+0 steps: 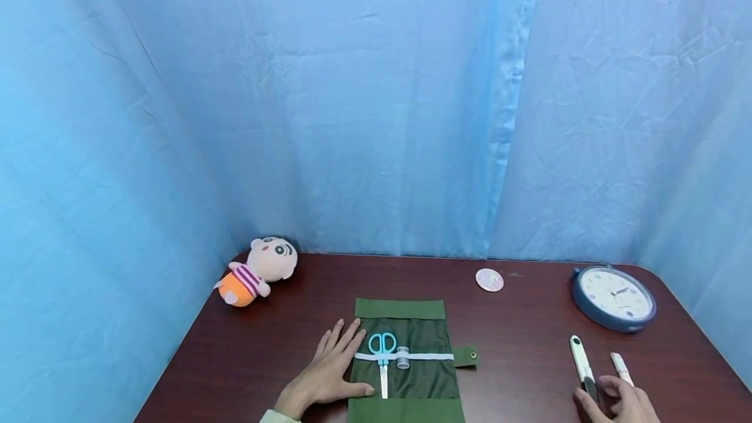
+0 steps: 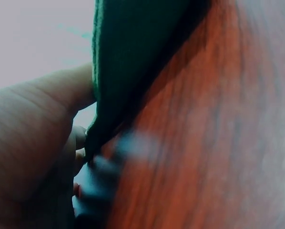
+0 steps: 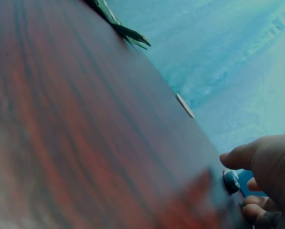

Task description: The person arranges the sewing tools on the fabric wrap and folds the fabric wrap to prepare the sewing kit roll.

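Note:
A green fabric tool roll lies unfolded on the table. Under its white elastic strap sit blue-handled scissors and a small grey thread spool. My left hand rests at the roll's left edge, fingers extended and thumb on the fabric. At the right, my right hand is around the black lower end of a slim white-and-black tool with a hole at its top. Thumb and fingers are spread on either side of it. Beside it, a narrow white tool is partly hidden by that hand.
A round blue-rimmed clock lies beyond the right hand. Further back is a small pale disc. A plush doll lies at the back left. The roll's snap tab sticks out rightward. Blue curtains surround the dark table.

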Tool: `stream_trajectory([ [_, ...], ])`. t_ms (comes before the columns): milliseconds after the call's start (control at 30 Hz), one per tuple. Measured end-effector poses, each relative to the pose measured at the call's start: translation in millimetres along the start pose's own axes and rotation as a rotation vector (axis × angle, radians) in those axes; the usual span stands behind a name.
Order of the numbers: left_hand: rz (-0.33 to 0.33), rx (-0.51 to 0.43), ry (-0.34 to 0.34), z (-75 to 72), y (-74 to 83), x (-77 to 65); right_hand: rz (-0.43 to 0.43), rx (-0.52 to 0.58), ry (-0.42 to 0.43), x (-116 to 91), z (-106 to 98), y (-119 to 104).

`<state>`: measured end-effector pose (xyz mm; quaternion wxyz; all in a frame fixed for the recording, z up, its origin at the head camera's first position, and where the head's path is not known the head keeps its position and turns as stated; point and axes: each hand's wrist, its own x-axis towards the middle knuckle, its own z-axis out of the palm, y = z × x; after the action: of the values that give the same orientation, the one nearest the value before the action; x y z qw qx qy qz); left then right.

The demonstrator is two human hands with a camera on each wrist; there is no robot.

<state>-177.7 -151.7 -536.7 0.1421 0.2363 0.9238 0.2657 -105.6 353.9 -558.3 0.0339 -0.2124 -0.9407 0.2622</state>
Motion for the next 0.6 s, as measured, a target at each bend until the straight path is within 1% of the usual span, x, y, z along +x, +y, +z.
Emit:
stream_trajectory([
  [67,-0.003,-0.006,-0.002,0.7,-0.7,0.6,-0.007,-0.002,0.049,-2.9,1.7,0.0],
  [267,-0.004,-0.009,-0.004,1.5,-2.2,1.1,-0.045,-0.011,0.279,-18.6,14.1,-4.7],
  [333,-0.005,-0.006,-0.005,1.4,-2.3,1.0,-0.047,-0.01,0.329,-22.0,18.2,-6.6],
  [367,-0.004,-0.004,-0.005,1.1,-2.1,0.7,-0.044,-0.011,0.346,-23.2,19.8,-7.4],
  [467,-0.001,0.003,-0.004,0.4,-1.5,0.1,-0.027,-0.01,0.349,-23.7,20.8,-8.0],
  [600,-0.002,0.01,-0.005,-0.4,-0.4,-0.8,-0.025,-0.013,0.32,-21.6,16.7,-7.7],
])
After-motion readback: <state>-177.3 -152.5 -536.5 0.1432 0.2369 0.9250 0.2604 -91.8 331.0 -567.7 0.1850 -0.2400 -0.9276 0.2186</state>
